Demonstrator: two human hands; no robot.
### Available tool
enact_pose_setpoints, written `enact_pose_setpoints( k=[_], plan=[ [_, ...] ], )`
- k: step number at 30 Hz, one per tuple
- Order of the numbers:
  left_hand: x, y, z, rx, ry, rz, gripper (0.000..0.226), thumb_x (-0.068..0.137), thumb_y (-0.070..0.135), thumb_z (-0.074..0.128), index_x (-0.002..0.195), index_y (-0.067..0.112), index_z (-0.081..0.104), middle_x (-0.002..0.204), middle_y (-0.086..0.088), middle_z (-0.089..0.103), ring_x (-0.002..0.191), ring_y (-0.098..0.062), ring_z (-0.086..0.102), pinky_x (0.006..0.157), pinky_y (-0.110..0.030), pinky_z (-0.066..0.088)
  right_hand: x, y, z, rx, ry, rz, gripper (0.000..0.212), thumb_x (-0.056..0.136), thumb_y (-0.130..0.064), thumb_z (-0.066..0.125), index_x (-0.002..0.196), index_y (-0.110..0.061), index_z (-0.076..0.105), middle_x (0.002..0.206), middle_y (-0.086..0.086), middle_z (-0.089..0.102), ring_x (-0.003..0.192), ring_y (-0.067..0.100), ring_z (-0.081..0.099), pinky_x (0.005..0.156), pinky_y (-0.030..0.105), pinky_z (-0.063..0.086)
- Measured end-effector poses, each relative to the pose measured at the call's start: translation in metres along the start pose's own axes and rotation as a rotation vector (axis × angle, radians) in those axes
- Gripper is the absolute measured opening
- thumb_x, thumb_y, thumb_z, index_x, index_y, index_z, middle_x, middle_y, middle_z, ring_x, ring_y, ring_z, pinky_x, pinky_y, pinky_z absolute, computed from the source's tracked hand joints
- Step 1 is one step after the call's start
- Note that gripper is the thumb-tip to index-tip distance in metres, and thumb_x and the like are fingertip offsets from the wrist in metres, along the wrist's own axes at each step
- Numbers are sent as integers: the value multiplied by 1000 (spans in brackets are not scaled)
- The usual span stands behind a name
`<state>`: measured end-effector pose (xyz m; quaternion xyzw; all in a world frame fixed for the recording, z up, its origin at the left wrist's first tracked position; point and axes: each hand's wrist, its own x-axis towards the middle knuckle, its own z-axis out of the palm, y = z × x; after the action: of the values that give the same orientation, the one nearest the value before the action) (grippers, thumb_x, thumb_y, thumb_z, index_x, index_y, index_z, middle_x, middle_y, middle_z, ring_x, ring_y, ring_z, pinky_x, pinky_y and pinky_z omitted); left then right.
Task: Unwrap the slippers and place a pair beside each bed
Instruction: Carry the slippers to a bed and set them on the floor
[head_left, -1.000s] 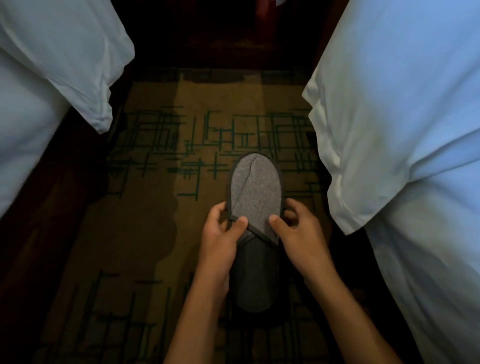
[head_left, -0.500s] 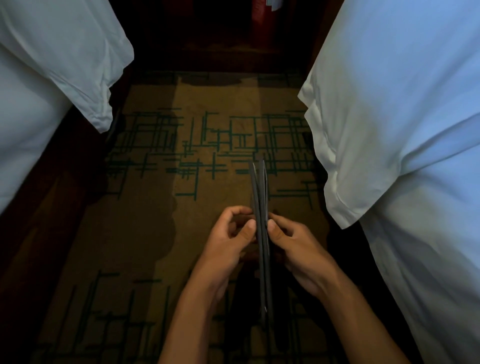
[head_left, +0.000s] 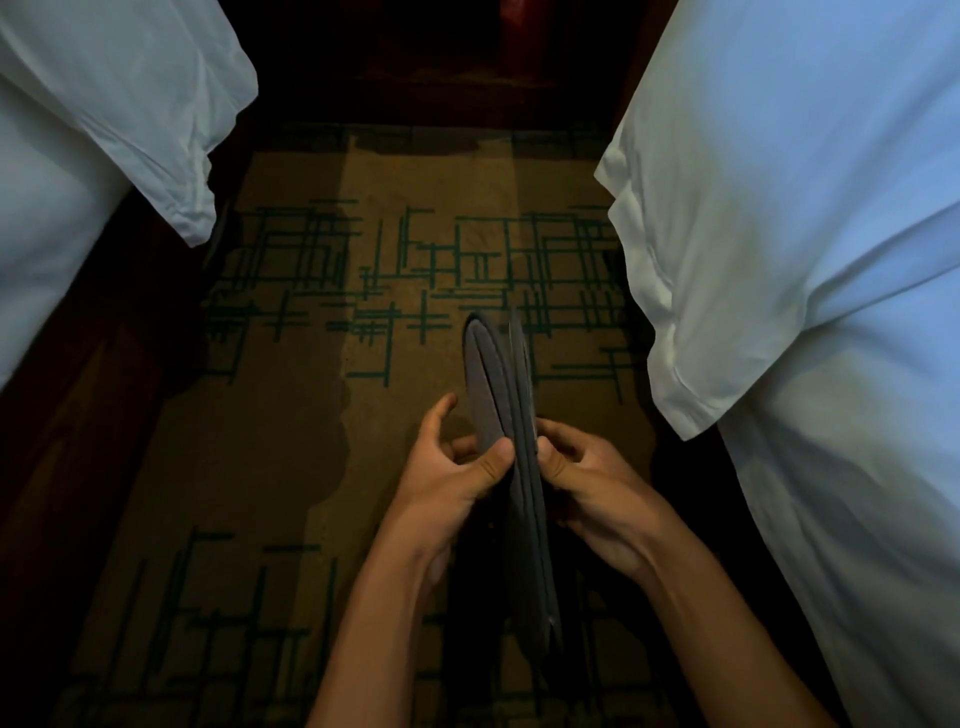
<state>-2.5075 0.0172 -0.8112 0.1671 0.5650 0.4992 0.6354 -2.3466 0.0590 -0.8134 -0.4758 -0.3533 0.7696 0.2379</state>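
Head view: a pair of grey slippers (head_left: 506, 447) stands on edge above the patterned carpet (head_left: 291, 426) in the aisle between the two beds, nearer the right bed (head_left: 810, 260) than the left bed (head_left: 78, 156). The left hand (head_left: 457, 467) pinches the left slipper with its thumb against the near middle of the stack; the right hand (head_left: 597, 483) grips the other side, fingers curled around the right slipper. Both hands are closed on the pair, not open

A second ago the slippers lay flat, upper facing the camera, held as one stack. Half a second ago they were turned edge-on and pressed tight together. Now the far toe ends have begun to part: the left slipper leans away to the left and shows its lighter grey face, while the near heel ends are together. No wrapper is visible on them, so the unwrapping looks finished for this pair and the person seems to be splitting the two apart. The likely next step is to set them down side by side on the carpet beside one bed; which bed cannot be told yet
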Motion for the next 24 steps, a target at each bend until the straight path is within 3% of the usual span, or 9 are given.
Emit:
enact_pose_setpoints(
  k=[4,7,9,12,16,24],
  plan=[
    [-3,-7,-5,-61,153,-64,85,69,15,82,142,26,40,115,-8,71,88,-21,73,57,-29,55,10,-7,-11,-51,130,2,81,66,-31,77,140,-13,50,111,6,73,89,13,75,71,25,58],
    [-8,-20,-6,-146,248,-116,31,90,7,66,117,16,56,100,-5,72,72,-15,66,54,-26,45,22,-12,-21,-178,170,30,99,55,-45,81,144,-16,46,115,5,69,101,18,69,86,30,55],
    [-11,-30,-7,-213,311,-143,9,92,6,62,96,14,59,92,-8,69,66,-15,60,50,-24,42,34,-15,-29,-267,211,37,117,42,-58,85,145,-18,45,125,10,67,110,23,66,99,38,52],
    [-13,-44,-6,-269,441,-173,11,94,5,60,87,12,56,90,-8,67,70,-18,59,53,-26,43,57,-21,-38,-421,219,14,119,45,-62,87,146,-16,44,132,11,64,114,24,65,104,42,50],
    [-12,-69,4,-328,638,-228,14,93,7,62,106,9,58,103,-11,68,79,-23,62,54,-29,48,92,-27,-42,-731,173,1,88,73,-44,81,147,-14,43,143,4,54,126,22,55,102,34,46],
    [-8,-102,32,-363,789,-251,27,95,9,61,121,12,54,104,-5,64,81,-21,63,55,-30,53,150,-30,-12,-1365,28,-225,93,70,-51,79,148,-20,40,142,15,51,129,32,50,104,37,43]
  ],
)
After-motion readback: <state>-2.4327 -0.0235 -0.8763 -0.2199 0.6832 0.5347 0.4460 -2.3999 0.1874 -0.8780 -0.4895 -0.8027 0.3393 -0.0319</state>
